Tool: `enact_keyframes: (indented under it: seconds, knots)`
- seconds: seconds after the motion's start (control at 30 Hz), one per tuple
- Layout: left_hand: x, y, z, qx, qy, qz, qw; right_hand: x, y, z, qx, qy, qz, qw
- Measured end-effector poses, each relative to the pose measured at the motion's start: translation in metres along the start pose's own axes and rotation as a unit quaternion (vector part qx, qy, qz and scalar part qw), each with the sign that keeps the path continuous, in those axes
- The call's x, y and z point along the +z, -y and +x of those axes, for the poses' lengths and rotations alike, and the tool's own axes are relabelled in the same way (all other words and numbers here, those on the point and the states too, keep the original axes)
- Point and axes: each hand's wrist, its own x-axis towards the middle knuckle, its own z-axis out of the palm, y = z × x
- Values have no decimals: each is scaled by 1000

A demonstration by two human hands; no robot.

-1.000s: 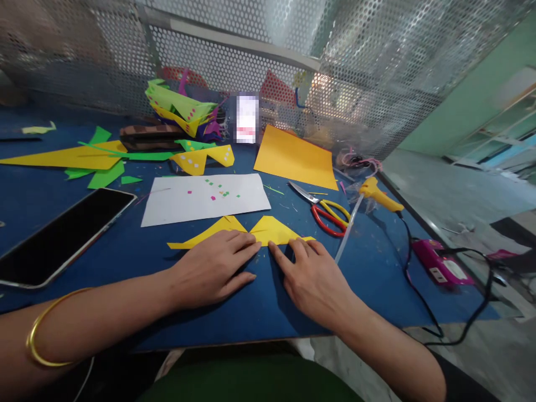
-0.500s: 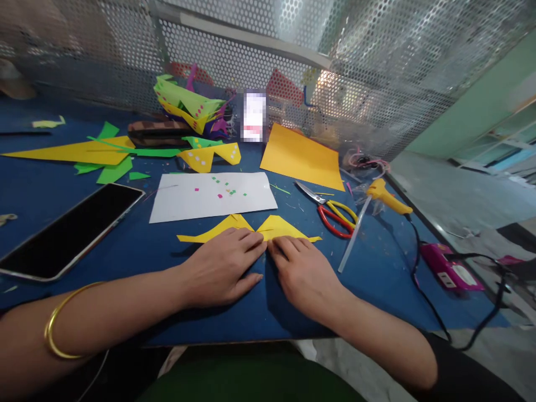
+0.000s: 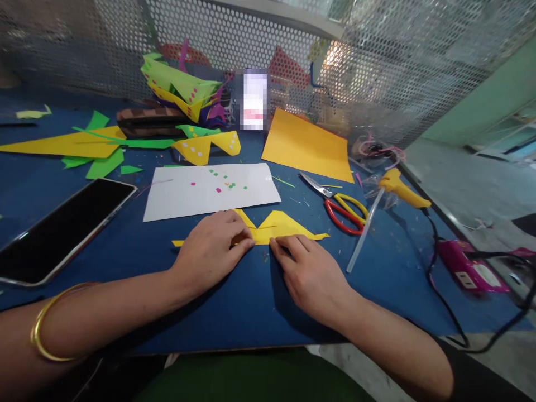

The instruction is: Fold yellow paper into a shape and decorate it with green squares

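A folded piece of yellow paper [image 3: 274,225], with two raised peaks and a narrow strip along its near edge, lies flat on the blue table. My left hand [image 3: 213,243] covers its left half, thumb and fingertips pinched on the near edge. On the other side, my right hand [image 3: 310,268] has curled fingers closed at the near edge, right of the middle; its thumb is mostly hidden. Just behind the paper is a white sheet [image 3: 176,195] scattered with small green and pink paper bits. Scissors [image 3: 335,202] with red and yellow handles lie to the right.
A large phone [image 3: 67,229] lies at left. Behind are a yellow paper mask [image 3: 196,149], green scraps [image 3: 104,164] and an orange-yellow sheet [image 3: 310,148]. At right sit a yellow glue gun [image 3: 404,188] with a glue stick, its cord and a magenta power box [image 3: 473,267]. Perforated metal [image 3: 234,33] stands behind.
My left hand has shifted left and its thumb has come up to the paper's near edge, baring the middle of the strip. My right hand stays at the edge. The camera view has shifted slightly.
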Motion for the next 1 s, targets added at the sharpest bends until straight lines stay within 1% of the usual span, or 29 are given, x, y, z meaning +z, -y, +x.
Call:
enact_keyframes:
  seconds: [0.33,0.5,0.63,0.7,0.83,1.0]
  knots:
    - [-5,0,15,-10,39,71,997,0,0,-1,0,4,-24,1000]
    - [-5,1,12,3,30,82,996,-8,6,6,-8,15,-64,998]
    - [-6,-1,10,11,19,97,995,-9,12,16,-50,21,-79,995]
    - [-8,-1,11,11,26,98,995,-6,11,19,-65,15,-65,996]
    - [-11,5,10,23,46,80,995,1,9,18,-65,3,-54,996]
    - [-13,12,9,9,43,62,997,3,9,16,-66,2,-55,996]
